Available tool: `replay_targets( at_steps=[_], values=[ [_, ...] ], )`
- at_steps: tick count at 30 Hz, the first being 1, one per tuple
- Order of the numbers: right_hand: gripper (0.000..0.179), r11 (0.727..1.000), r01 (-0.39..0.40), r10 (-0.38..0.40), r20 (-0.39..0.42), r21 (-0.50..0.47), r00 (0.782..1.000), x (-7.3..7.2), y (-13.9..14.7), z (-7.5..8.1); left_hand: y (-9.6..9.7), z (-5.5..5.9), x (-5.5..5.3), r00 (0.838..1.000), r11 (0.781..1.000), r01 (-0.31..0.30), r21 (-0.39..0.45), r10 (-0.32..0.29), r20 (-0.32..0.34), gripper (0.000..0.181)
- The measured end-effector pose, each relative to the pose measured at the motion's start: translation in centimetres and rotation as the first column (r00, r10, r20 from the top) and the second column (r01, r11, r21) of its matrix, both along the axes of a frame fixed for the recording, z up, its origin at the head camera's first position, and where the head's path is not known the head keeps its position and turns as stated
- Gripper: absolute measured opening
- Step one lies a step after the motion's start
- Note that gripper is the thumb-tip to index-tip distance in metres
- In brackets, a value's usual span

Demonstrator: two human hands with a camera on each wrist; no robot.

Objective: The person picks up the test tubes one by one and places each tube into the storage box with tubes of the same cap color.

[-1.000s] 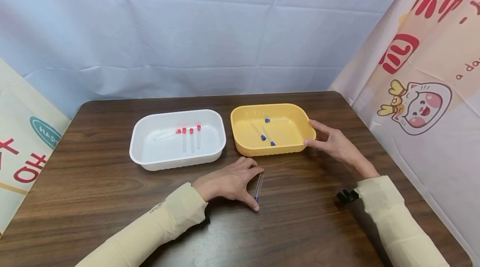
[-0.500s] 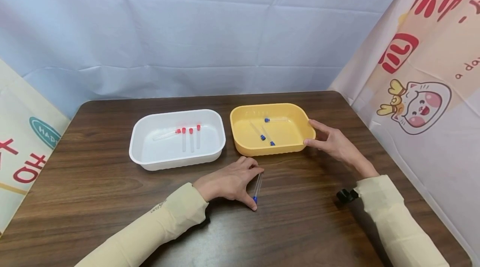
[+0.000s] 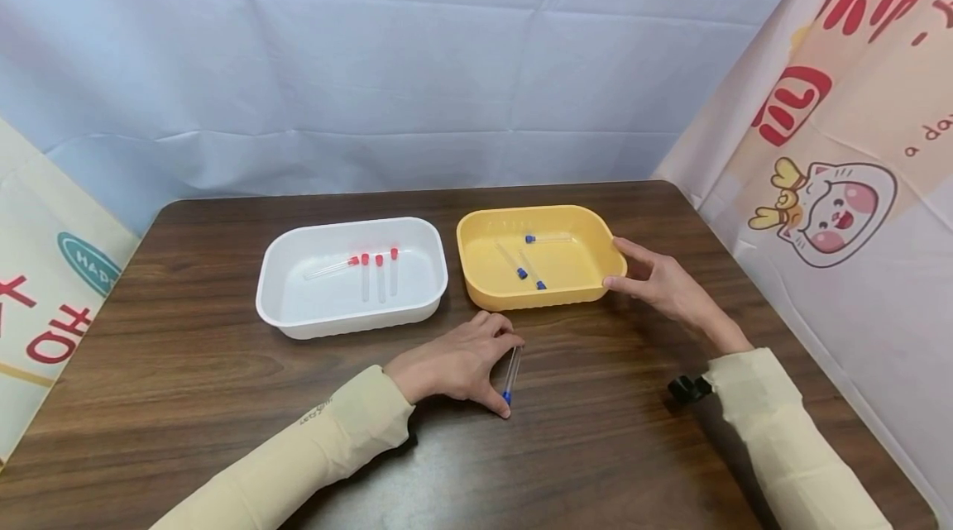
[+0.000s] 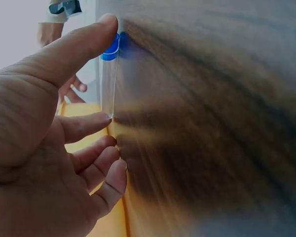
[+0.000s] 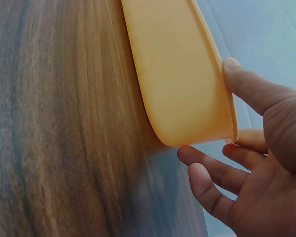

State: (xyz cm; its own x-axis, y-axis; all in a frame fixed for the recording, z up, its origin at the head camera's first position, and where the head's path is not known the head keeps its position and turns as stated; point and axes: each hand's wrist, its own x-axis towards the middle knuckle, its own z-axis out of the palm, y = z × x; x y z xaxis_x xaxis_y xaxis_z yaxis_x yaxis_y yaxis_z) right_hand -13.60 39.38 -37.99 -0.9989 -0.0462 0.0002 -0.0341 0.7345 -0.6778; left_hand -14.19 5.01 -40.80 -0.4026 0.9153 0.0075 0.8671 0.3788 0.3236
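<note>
In the head view my left hand (image 3: 462, 365) is low over the table in front of the trays. It pinches a clear test tube with a blue cap (image 3: 513, 373) lengthwise. In the left wrist view the thumb lies at the blue cap (image 4: 110, 51) and the index fingertip meets the tube's other end; the remaining fingers are loosely bent. My right hand (image 3: 663, 286) holds the right end of a yellow tray (image 3: 476, 292). The right wrist view shows that thumb on the rim of the tray (image 5: 182, 74), with fingers around its corner.
Inside the yellow tray lie 3 blue-capped tubes (image 3: 549, 238). Left of it stands a white tray (image 3: 279, 286) with several red-capped tubes (image 3: 380, 278). Both are on a dark wooden table (image 3: 186, 398), with a pale cloth (image 3: 409, 83) hanging behind.
My left thumb has shifted slightly left against the capped end of the tube, which tilts a little with it. The right hand and both trays hold still.
</note>
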Motion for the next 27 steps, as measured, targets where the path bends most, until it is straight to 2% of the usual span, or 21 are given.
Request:
replay_targets(
  at_steps=[4, 11, 15, 20, 27],
  values=[
    [0.079, 1.0, -0.003, 0.003, -0.002, 0.002, 1.0, 0.0, 0.0, 0.0, 0.0, 0.0, 0.1, 1.0, 1.0, 0.0, 0.008, 0.0, 0.009, 0.088],
    [0.079, 1.0, -0.019, 0.019, 0.0, 0.02, 1.0, 0.1, 0.0, 0.1, -0.1, 0.6, 0.4, 0.994, 0.999, -0.002, 0.039, -0.002, 0.11, 0.088],
    [0.08, 1.0, -0.027, 0.027, 0.008, -0.001, 1.0, 0.0, -0.1, 0.2, 0.0, 1.7, 0.4, 0.992, 0.996, -0.005, 0.092, -0.007, 0.126, 0.089],
    [0.079, 0.999, -0.026, 0.026, 0.01, -0.031, 1.0, 0.0, -0.1, 0.1, -0.1, 3.5, 0.0, 0.991, 0.988, -0.043, 0.151, 0.023, 0.133, 0.09],
    [0.079, 1.0, -0.013, 0.013, 0.008, -0.015, 1.0, 0.0, -0.1, 0.0, -0.1, 5.5, -1.6, 0.983, 0.967, -0.128, 0.221, 0.093, 0.16, 0.09]
  ],
)
